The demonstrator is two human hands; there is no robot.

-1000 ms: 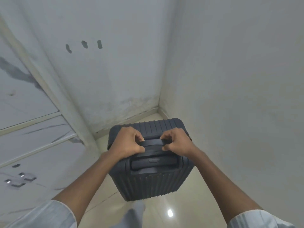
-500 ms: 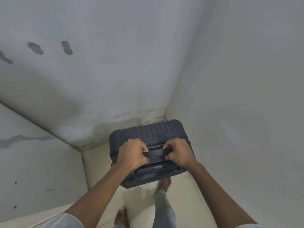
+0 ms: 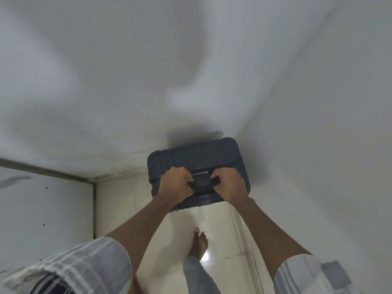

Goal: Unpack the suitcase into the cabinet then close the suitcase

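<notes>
We're looking down into a tight corner, two pale walls meeting, the far wall (image 3: 127, 81) ahead and the side wall (image 3: 318, 124) on our right, closing in hard. On our left a white cabinet panel (image 3: 42, 219) runs up to the far wall, so the open cream floor (image 3: 127, 198) is only a narrow strip between panel and side wall, widest toward us. The dark ribbed suitcase (image 3: 195, 155) stands upright and closed at the floor's far right corner, its back touching or just short of the far wall, we cannot tell which, and its right edge just beside the side wall. No room past it on either of those edges; the free side is its left. Our left hand (image 3: 176, 183) is curled round the left end of the top handle (image 3: 202, 182), our right hand (image 3: 229, 183) curled round the right end, a short stretch of handle showing between the fists. Below, a bare foot (image 3: 200, 242) is planted on the floor near the side wall's skirting, behind the case.
</notes>
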